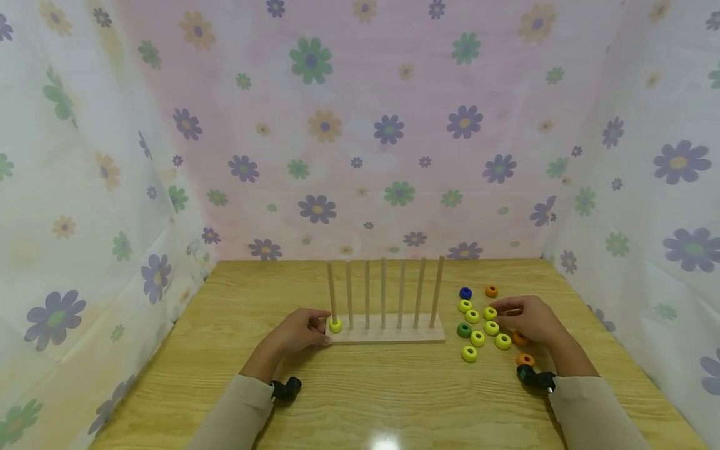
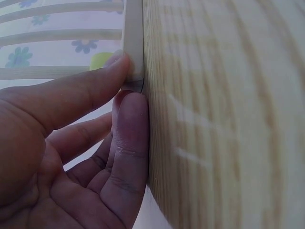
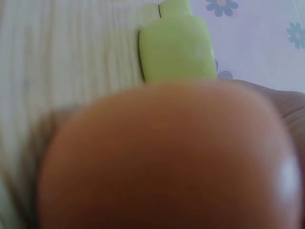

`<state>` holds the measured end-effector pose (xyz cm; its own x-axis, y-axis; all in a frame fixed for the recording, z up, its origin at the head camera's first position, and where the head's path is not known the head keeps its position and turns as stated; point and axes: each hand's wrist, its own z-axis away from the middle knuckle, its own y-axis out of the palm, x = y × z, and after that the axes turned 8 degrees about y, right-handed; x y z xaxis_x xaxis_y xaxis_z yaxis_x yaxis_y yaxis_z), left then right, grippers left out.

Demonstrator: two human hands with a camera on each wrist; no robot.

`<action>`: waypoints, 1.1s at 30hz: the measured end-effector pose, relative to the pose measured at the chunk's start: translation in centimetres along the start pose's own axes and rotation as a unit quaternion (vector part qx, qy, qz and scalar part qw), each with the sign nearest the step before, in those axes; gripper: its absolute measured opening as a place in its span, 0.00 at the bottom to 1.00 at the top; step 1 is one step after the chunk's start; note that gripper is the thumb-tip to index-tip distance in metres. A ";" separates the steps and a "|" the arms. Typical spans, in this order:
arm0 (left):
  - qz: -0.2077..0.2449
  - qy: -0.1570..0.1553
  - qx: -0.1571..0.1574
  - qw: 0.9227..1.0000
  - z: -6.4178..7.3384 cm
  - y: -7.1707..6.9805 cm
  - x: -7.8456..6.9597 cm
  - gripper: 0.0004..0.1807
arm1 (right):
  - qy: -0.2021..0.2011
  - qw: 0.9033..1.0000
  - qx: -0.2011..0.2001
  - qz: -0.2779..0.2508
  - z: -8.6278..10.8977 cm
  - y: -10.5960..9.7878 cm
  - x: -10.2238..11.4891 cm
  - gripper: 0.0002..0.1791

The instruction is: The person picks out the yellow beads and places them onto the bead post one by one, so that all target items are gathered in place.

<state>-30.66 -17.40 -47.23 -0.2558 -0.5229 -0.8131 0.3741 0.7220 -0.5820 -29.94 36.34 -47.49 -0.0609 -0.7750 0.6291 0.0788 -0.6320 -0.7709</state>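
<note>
Loose yellow bead: it is lying on the table at your right fingertips, with other beads near; an off-centre pinch could be squirting it sideways, its walls being rounded.
Orange bead by the wrist: it is sitting just beside your right-hand wrist camera, so a low sweep of the forearm could be knocking it away.
Orange bead under the hand: it is hiding partly beneath your right hand, where the heel of the palm might be dragging it along.
Pegboard: it is standing flat left of the loose beads, its seven pegs upright; an uneven push from you at one end could be skewing or tilting it.
Seated yellow bead: it is resting low on the leftmost peg, close to your left thumb.
Left grip: your left hand is clamping the pegboard's left end, thumb and fingers closing on the wood.
Right grip: your thumb and forefinger are lying close together, seemingly touching the loose yellow bead; you cannot tell whether they are pinching it, as the wrist view is being filled by a blurred orange shape.
</note>
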 end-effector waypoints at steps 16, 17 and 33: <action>0.002 0.014 0.006 1.000 0.0 -0.1 0.0 0.37 | -0.001 0.999 -0.027 0.024 -0.1 -0.2 0.2 0.27; 0.002 0.014 0.006 1.000 0.0 -0.1 0.1 0.37 | 0.000 0.999 -0.032 0.025 -0.1 -0.2 0.2 0.27; 0.008 0.010 0.008 1.000 0.0 0.0 -0.1 0.36 | -0.023 0.997 -0.069 0.016 0.2 -1.0 2.0 0.26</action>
<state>-30.62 -17.36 -47.11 -0.2681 -0.5022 -0.8222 0.3927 0.7223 -0.5692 -29.92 35.44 -45.47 -0.0142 -0.7962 0.6048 -0.0586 -0.6032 -0.7954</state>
